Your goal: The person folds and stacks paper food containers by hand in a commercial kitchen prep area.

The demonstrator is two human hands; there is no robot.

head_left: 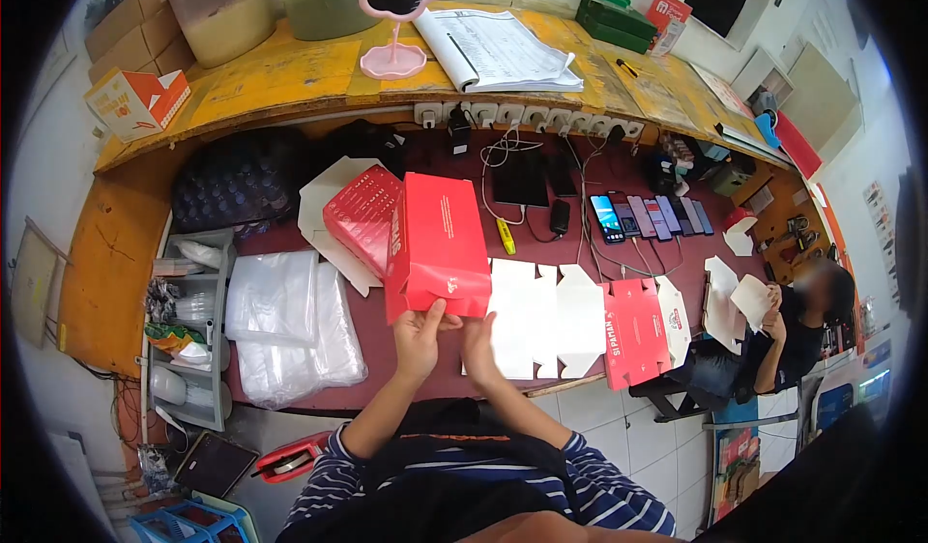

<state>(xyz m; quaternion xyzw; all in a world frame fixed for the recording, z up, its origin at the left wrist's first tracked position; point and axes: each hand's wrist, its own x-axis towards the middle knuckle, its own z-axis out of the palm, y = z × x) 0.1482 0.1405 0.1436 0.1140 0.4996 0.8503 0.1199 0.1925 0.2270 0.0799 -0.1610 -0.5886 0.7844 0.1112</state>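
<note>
A red cardboard box (440, 234), folded into shape, is held up over the table in front of me, its near end towards me. My left hand (420, 338) grips the near end, thumb pressed on the end flap and fingers partly hidden. At the lower right corner, my right hand (480, 352) supports the same box, its fingertips partly behind the edge. Just behind it lies another red printed carton piece (362, 210) on pale cardboard. Flat unfolded cartons, white side up (546, 316) and red side up (634, 328), lie to the right.
Clear plastic bags (280, 316) are stacked at left beside a grey drawer rack (184, 393). Several phones (643, 216) on cables and a yellow highlighter (506, 237) lie further back. A shelf (290, 70) carries a pink mirror (394, 60) and papers (493, 50). Another person (788, 326) handles cardboard at right.
</note>
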